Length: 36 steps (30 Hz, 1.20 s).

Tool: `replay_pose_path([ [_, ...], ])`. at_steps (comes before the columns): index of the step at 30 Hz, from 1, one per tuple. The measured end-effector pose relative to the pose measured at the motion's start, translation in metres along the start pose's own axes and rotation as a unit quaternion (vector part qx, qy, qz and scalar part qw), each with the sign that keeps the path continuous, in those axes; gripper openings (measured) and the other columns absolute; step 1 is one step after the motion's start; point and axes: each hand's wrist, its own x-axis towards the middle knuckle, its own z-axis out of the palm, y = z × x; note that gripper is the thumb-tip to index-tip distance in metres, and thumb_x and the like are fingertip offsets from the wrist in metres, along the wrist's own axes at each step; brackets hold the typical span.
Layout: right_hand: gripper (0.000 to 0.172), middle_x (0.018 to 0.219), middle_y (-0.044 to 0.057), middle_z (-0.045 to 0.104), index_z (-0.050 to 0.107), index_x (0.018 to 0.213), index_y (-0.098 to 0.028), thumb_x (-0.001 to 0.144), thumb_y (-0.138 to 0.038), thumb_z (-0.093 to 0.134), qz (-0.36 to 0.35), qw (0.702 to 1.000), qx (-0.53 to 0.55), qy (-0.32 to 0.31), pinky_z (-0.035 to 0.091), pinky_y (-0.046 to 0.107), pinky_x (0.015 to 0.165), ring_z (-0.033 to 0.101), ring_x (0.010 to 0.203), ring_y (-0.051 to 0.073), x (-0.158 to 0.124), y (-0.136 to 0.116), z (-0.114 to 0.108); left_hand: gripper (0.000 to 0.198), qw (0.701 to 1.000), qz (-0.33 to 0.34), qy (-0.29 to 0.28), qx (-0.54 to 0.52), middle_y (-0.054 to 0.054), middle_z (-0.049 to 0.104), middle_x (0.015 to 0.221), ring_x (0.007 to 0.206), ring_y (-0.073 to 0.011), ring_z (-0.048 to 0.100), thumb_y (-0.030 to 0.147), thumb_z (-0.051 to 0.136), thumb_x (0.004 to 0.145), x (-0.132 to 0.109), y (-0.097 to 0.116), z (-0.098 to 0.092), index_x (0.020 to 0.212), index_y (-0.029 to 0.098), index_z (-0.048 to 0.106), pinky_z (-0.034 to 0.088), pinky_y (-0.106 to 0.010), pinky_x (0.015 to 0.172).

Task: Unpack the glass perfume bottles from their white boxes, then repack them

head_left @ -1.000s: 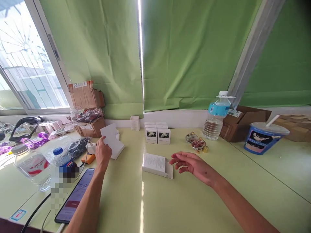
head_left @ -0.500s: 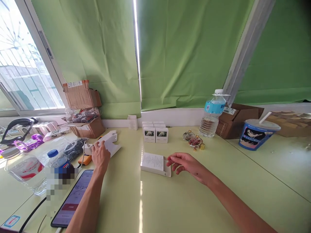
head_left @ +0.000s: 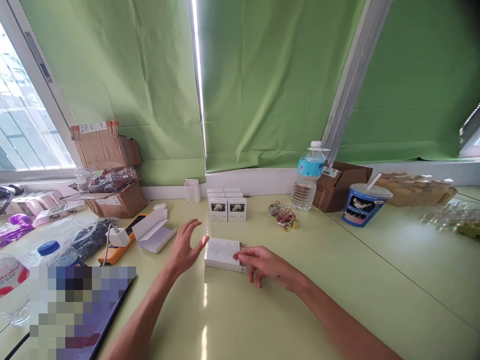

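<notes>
A flat white box [head_left: 221, 253] with small print lies on the table between my hands. My left hand [head_left: 185, 248] is at its left end, open, thumb and fingers spread. It seems to hold nothing; the thumb tip is close to the box's corner. At the box's right end, my right hand [head_left: 267, 267] has its fingers loosely curved and apart, with a fingertip at the top edge. Whether it presses on the box I cannot tell. To the left lies an opened white carton [head_left: 154, 236] with its flap raised.
Small white boxes [head_left: 227, 209] with flower pictures stand behind, near a single white box [head_left: 192, 191]. Corded pouches [head_left: 285, 217], a water bottle [head_left: 304, 182] and a blue cup [head_left: 363, 204] are right. Left are a charger [head_left: 119, 237], stacked cardboard boxes [head_left: 116, 200] and a partly blurred phone [head_left: 112, 310].
My left hand has let go of the white carton on the left and moved right to the flat box. My right hand has come onto the box's right end. The view has shifted right.
</notes>
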Motion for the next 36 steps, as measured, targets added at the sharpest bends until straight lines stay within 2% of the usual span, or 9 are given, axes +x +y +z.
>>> replay_pose_path([
  [3,0.045,0.114,0.012,0.059,0.068,0.106,-0.014,0.083,-0.052,0.059,-0.032,0.999,0.004,0.023,0.05,0.019,0.049,0.058,0.065,0.009,0.003,0.001,0.011,0.078,0.99,0.059,-0.125,-0.042,-0.01,0.035,0.149,0.14,-0.0302,0.028,0.053,0.063,0.079,-0.009,0.015,0.013,0.144,0.026,0.028,0.032,-0.049,0.111],
  [6,0.041,0.113,0.01,0.061,0.067,0.111,-0.016,0.088,-0.047,0.053,-0.118,0.989,-0.055,0.064,0.052,0.021,0.052,0.057,0.069,0.012,0.0,-0.004,0.018,0.092,0.985,0.083,-0.147,-0.043,-0.011,0.04,0.145,0.138,-0.0321,0.031,0.047,0.071,0.073,-0.015,0.024,0.019,0.147,0.028,0.02,0.027,-0.053,0.113],
  [9,0.039,0.123,0.009,0.057,0.062,0.122,-0.021,0.091,-0.04,0.048,-0.194,0.969,-0.122,0.086,0.055,0.025,0.058,0.059,0.078,0.015,-0.011,-0.012,0.024,0.087,0.99,0.046,-0.119,-0.057,-0.011,0.044,0.138,0.13,-0.0299,0.042,0.038,0.07,0.073,-0.015,0.026,0.022,0.146,0.03,0.023,0.038,-0.048,0.106],
  [11,0.039,0.139,0.009,0.046,0.058,0.127,-0.024,0.091,-0.036,0.048,-0.23,0.951,-0.174,0.115,0.057,0.029,0.066,0.061,0.09,0.018,-0.018,-0.016,0.028,0.082,0.992,0.015,-0.097,-0.077,-0.011,0.045,0.135,0.127,-0.0294,0.044,0.037,0.07,0.072,-0.012,0.022,0.024,0.143,0.028,0.03,0.041,-0.045,0.103],
  [14,0.039,0.15,0.007,0.033,0.054,0.13,-0.028,0.092,-0.032,0.047,-0.262,0.914,-0.268,0.154,0.057,0.033,0.077,0.062,0.095,0.019,-0.024,-0.015,0.032,0.07,0.989,-0.095,-0.023,-0.114,-0.009,0.05,0.125,0.117,-0.0276,0.052,0.04,0.072,0.069,-0.006,0.006,0.029,0.13,0.024,0.043,0.044,-0.043,0.098],
  [18,0.036,0.147,0.007,0.038,0.056,0.127,-0.026,0.095,-0.03,0.041,-0.267,0.878,-0.36,0.169,0.054,0.037,0.085,0.064,0.091,0.017,-0.02,-0.005,0.031,0.067,0.963,-0.233,0.057,-0.123,-0.01,0.056,0.117,0.105,-0.025,0.059,0.044,0.07,0.072,0.006,-0.023,0.041,0.127,0.021,0.039,0.051,-0.038,0.085],
  [23,0.033,0.14,0.008,0.046,0.06,0.121,-0.023,0.096,-0.029,0.039,-0.249,0.874,-0.391,0.148,0.053,0.033,0.084,0.063,0.1,0.019,-0.014,0.005,0.028,0.074,0.952,-0.276,0.065,-0.111,-0.011,0.06,0.114,0.094,-0.0231,0.063,0.046,0.071,0.074,0.042,-0.051,0.056,0.131,0.017,0.035,0.054,-0.035,0.076],
  [29,0.03,0.126,0.008,0.059,0.064,0.112,-0.021,0.095,-0.024,0.04,-0.264,0.871,-0.397,0.123,0.049,0.033,0.092,0.061,0.105,0.02,-0.013,0.009,0.03,0.035,0.937,-0.337,0.079,-0.049,-0.008,0.058,0.119,0.101,-0.0202,0.06,0.035,0.056,0.091,0.104,-0.089,0.078,0.12,0.016,0.054,0.053,-0.041,0.084],
  [36,0.023,0.117,0.005,0.063,0.063,0.1,-0.022,0.091,-0.015,0.043,-0.279,0.843,-0.443,0.122,0.049,0.03,0.084,0.063,0.099,0.019,-0.003,0.017,0.036,0.036,0.921,-0.371,0.117,0.02,-0.009,0.058,0.12,0.102,-0.0207,0.06,0.034,0.056,0.09,0.155,-0.122,0.097,0.121,0.016,0.054,0.052,-0.042,0.086],
])
